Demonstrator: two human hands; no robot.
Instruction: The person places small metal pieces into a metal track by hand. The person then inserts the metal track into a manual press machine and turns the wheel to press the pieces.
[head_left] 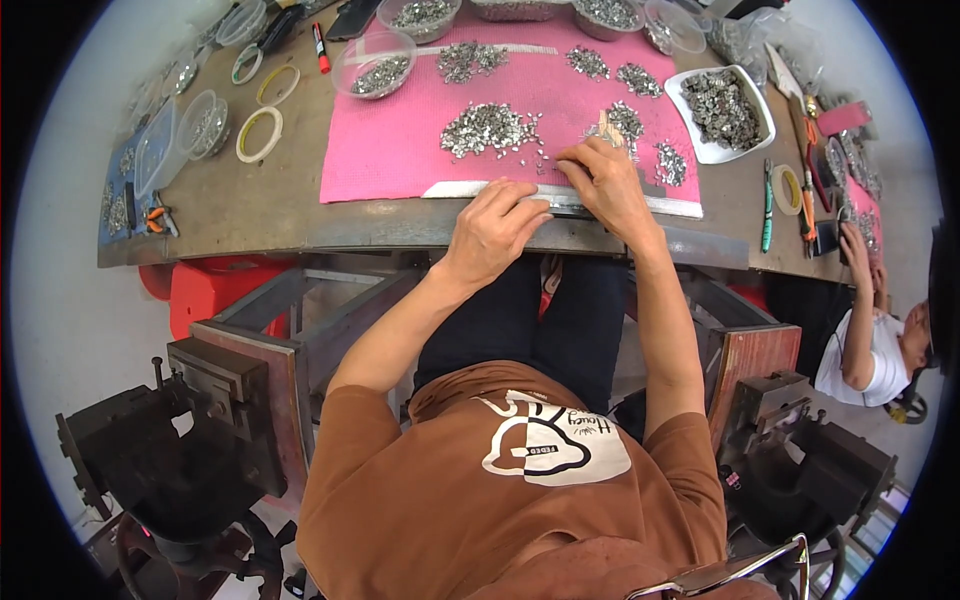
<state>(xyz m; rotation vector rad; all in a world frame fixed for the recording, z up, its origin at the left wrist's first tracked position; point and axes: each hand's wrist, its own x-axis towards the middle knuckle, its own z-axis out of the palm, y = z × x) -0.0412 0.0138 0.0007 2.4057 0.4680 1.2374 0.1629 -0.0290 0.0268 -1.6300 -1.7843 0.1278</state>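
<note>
My left hand is at the near edge of the pink mat, its fingers curled and pinched together. Whatever sits between those fingertips is too small to make out. Close by on the right, my right hand also has its thumb and fingers pressed together, with their contents hidden. A pale, pointed strip shows just beyond its knuckles; I cannot tell whether the hand holds it. Beneath both hands a metal strip runs along the table edge. A large heap of small shiny metal pieces lies in front of them.
Smaller heaps dot the mat. A white square bowl of metal pieces stands right, clear tubs behind. Tape rolls, a red marker, a green pen and pliers lie around. Another person works at far right.
</note>
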